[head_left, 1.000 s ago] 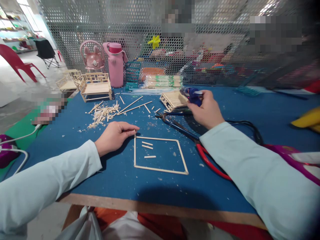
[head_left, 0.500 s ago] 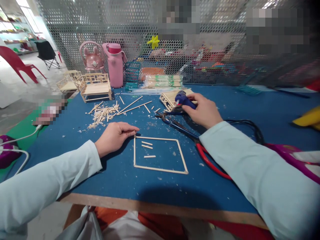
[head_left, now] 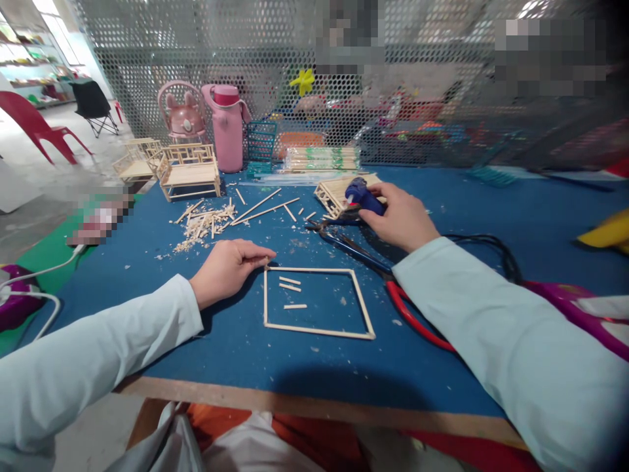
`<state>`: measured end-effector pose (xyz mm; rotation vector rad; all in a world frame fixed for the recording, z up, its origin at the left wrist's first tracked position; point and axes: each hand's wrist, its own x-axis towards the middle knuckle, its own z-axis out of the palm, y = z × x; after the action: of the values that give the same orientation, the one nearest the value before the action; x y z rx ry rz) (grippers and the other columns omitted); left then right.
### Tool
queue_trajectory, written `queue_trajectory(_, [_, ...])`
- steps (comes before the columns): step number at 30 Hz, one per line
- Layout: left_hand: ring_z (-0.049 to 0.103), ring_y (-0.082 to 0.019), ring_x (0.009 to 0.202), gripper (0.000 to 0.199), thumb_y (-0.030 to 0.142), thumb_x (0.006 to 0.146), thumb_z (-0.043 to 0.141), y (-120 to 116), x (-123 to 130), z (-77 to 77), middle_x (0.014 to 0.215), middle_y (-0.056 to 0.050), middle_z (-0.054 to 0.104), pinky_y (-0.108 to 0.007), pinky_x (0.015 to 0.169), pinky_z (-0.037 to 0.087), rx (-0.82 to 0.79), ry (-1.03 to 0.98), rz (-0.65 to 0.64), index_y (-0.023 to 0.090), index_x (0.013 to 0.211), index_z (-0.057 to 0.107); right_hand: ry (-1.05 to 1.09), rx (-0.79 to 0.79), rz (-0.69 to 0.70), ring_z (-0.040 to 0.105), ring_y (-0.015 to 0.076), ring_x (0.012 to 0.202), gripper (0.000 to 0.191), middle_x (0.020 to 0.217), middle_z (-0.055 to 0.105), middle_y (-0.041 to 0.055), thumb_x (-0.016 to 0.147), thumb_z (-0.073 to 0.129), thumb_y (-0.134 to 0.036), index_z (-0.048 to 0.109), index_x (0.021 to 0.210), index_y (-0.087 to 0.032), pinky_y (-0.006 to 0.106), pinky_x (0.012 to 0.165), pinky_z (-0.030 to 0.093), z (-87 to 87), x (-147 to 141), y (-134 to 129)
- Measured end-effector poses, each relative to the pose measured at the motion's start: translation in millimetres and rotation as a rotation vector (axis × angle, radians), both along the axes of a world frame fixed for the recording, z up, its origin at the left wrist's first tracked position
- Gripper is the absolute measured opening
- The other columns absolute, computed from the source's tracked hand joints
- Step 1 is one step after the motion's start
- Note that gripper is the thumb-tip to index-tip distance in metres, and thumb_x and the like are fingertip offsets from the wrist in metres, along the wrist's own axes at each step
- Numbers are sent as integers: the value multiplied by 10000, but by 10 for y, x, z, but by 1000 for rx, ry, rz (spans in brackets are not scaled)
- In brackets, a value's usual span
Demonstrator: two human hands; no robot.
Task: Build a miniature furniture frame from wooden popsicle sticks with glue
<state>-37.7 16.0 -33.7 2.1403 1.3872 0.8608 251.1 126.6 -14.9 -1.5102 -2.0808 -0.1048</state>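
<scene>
On the blue table lies a four-sided frame of thin wooden sticks (head_left: pixel 319 331). My left hand (head_left: pixel 228 269) is closed in a pinch at its far left corner; whether a short stick is also between the fingertips is hidden. Inside the frame lie short stick pieces (head_left: pixel 295 306). My right hand (head_left: pixel 400 216) is wrapped round a blue glue gun (head_left: pixel 360 195), beyond the frame's far right corner. Beneath and beside it are cutting pliers (head_left: pixel 356 254) with red handles, partly under my right sleeve. A small slatted wooden piece (head_left: pixel 331 192) lies just behind the glue gun.
A heap of stick offcuts (head_left: pixel 209 223) and loose sticks (head_left: pixel 265 210) lies beyond my left hand. Small wooden bench models (head_left: pixel 189 174), a pink bottle (head_left: pixel 228 131) and packed sticks (head_left: pixel 322 158) stand at the back, before a perforated metal screen (head_left: pixel 275 59). A black cable (head_left: pixel 491 242) runs at right.
The stick frame has turned slightly, its right end shifting a little away from me and to the right. My left hand stays at its corner; my right hand keeps its hold on the glue gun.
</scene>
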Motion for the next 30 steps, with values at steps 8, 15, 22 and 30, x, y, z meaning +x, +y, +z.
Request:
queue_trajectory(8, [610, -141, 824, 478, 221, 755, 534, -56, -40, 8, 1021, -72, 655, -286, 758, 488, -103, -167, -34, 159, 1227, 493, -68, 267, -38, 499, 330, 1055, 471, 1140, 561, 178, 671, 548, -243, 543, 1124, -111, 446, 889, 387, 324, -155, -386])
queue_trajectory(15, [604, -137, 851, 428, 53, 680, 421, -65, -93, -10, 927, -68, 643, -276, 773, 478, -79, -196, 105, 127, 1084, 539, -34, -54, 492, 598, 205, 835, 216, 891, 667, 65, 803, 447, -192, 646, 886, -202, 329, 776, 440, 422, -771, -949])
queue_trajectory(22, [569, -168, 736, 229, 143, 697, 469, -112, -151, 98, 797, -49, 630, -296, 698, 456, 32, 188, 208, 145, 871, 618, 15, -251, 653, 573, 145, 724, 251, 810, 652, 46, 760, 505, -129, 649, 965, -153, 261, 685, 426, 274, -1172, -834])
queue_trajectory(30, [541, -190, 815, 262, 393, 769, 535, -402, 8, 221, 839, -60, 606, -315, 745, 414, 112, 323, -165, 197, 892, 658, 112, -325, 693, 563, 120, 687, 131, 744, 642, 36, 760, 566, -197, 682, 793, -145, 241, 671, 423, 153, -1194, -793])
